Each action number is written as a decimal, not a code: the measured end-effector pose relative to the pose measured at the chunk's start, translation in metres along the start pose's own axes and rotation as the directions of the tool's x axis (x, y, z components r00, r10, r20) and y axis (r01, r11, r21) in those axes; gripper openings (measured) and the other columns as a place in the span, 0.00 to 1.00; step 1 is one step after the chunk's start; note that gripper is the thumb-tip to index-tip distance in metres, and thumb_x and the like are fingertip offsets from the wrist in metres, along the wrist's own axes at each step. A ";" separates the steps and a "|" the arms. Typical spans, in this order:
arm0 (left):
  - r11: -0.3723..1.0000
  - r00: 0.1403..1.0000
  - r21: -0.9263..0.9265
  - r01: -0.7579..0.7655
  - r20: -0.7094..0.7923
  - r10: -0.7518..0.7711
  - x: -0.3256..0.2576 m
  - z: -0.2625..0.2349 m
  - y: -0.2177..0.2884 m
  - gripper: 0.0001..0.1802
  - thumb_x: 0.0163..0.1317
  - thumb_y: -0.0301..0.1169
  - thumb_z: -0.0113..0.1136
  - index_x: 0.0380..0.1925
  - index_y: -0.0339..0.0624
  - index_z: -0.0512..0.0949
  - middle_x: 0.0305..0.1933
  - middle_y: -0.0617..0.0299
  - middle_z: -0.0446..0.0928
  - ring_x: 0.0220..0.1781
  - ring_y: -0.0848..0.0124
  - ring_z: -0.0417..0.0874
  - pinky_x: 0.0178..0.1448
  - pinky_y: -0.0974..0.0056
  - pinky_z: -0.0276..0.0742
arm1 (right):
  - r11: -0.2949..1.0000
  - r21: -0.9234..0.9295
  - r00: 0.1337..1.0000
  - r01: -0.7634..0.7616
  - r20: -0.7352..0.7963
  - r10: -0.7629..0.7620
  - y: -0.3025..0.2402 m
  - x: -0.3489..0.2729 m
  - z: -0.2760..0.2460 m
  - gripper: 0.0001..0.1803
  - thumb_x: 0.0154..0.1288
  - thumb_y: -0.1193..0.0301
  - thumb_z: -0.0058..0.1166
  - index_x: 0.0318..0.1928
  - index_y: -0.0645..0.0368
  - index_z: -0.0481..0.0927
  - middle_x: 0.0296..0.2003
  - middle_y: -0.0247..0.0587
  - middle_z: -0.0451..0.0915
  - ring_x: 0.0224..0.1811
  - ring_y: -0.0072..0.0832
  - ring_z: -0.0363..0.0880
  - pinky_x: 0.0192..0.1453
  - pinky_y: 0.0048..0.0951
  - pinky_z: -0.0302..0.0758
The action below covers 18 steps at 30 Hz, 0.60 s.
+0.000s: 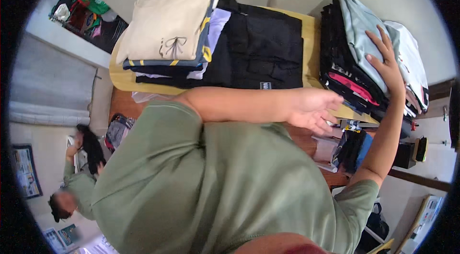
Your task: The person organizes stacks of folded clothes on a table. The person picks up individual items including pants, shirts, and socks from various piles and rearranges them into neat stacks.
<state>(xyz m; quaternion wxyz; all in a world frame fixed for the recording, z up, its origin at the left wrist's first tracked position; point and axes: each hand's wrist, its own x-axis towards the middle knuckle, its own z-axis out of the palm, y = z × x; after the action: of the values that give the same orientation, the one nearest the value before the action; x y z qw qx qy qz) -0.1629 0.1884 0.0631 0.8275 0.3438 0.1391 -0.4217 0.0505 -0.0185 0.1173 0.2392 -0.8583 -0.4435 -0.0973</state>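
My right hand (384, 62) lies with fingers spread on a folded pale grey-blue garment (357, 33), on top of a stack at the table's right end. Against that stack leans a folded white garment (407, 52), just beyond the hand. Across my front reaches my left arm; my left hand (316, 110) hangs before the table's near edge, fingers loosely bent and apart, holding nothing. Folded black trousers (268, 43) lie flat on the yellow table (310, 48). Left of them is a stack topped by a cream T-shirt (172, 19) with a bow print.
Dark garments and a pink one (352, 87) show in the right stack. Below the table are more folded clothes (352, 151). At the far left, a person (79, 187) in a green top stands by a dark item. A black bag (376, 223) sits at lower right.
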 end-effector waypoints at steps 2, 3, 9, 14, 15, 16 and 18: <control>0.852 0.930 0.406 -0.331 0.296 0.220 -0.070 -0.014 0.004 0.30 0.75 0.46 0.49 0.68 0.39 0.70 0.70 0.48 0.71 0.70 0.59 0.73 0.73 0.54 0.66 | 0.998 -0.046 0.998 -0.051 -0.047 0.048 -0.018 0.004 -0.006 0.32 0.63 0.60 0.65 0.67 0.51 0.76 0.74 0.50 0.63 0.78 0.45 0.55 0.80 0.43 0.50; 0.654 0.789 0.479 -0.586 0.520 0.326 -0.108 -0.022 0.010 0.29 0.75 0.46 0.50 0.67 0.38 0.71 0.69 0.48 0.73 0.68 0.59 0.74 0.72 0.54 0.67 | 0.985 -0.083 0.987 -0.148 -0.077 0.142 -0.035 0.012 -0.007 0.31 0.64 0.61 0.65 0.67 0.52 0.76 0.72 0.51 0.65 0.78 0.45 0.57 0.79 0.42 0.52; -0.068 0.239 0.606 -0.793 0.412 0.880 -0.347 -0.106 0.040 0.30 0.74 0.51 0.41 0.60 0.37 0.75 0.62 0.42 0.76 0.59 0.57 0.80 0.63 0.54 0.72 | 0.095 0.990 0.994 -0.105 0.103 0.023 -0.197 0.033 0.058 0.29 0.77 0.57 0.47 0.66 0.68 0.68 0.54 0.54 0.80 0.57 0.39 0.80 0.63 0.35 0.75; 0.266 -0.159 0.837 -0.479 -0.380 0.911 -0.380 -0.207 0.049 0.32 0.74 0.56 0.39 0.61 0.43 0.75 0.63 0.47 0.76 0.59 0.61 0.79 0.64 0.55 0.70 | -0.254 0.659 0.701 -0.708 0.699 -0.141 -0.294 0.044 0.158 0.33 0.75 0.44 0.46 0.59 0.64 0.72 0.50 0.50 0.80 0.55 0.38 0.80 0.63 0.36 0.75; 0.336 -0.173 0.844 -0.419 -0.437 0.883 -0.369 -0.223 0.043 0.29 0.73 0.55 0.45 0.59 0.44 0.77 0.60 0.54 0.79 0.56 0.65 0.81 0.62 0.58 0.74 | -0.256 0.599 0.635 -0.759 0.768 -0.084 -0.305 0.044 0.170 0.34 0.74 0.43 0.46 0.58 0.63 0.72 0.49 0.50 0.80 0.54 0.37 0.80 0.63 0.37 0.75; 0.414 -0.031 0.762 -0.497 -0.492 0.870 -0.366 -0.235 0.040 0.28 0.73 0.54 0.48 0.59 0.44 0.76 0.58 0.55 0.80 0.54 0.66 0.82 0.61 0.60 0.76 | -0.250 0.612 0.630 -0.750 0.777 0.012 -0.315 0.039 0.176 0.33 0.73 0.42 0.48 0.57 0.60 0.74 0.48 0.45 0.79 0.52 0.34 0.78 0.63 0.36 0.73; 0.519 0.194 0.689 -0.505 -0.495 0.847 -0.360 -0.251 0.031 0.32 0.68 0.58 0.54 0.61 0.47 0.76 0.58 0.57 0.79 0.57 0.67 0.80 0.60 0.61 0.75 | -0.246 0.663 0.654 -0.707 0.745 0.128 -0.330 0.032 0.182 0.33 0.73 0.41 0.48 0.58 0.59 0.74 0.47 0.42 0.77 0.52 0.32 0.75 0.64 0.36 0.71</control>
<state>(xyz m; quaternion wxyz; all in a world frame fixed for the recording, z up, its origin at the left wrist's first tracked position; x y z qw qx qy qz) -0.3414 0.5906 0.0825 0.6820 0.6666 0.2374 0.1848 -0.2056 0.2572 0.0791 0.6845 -0.5086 -0.0640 0.5183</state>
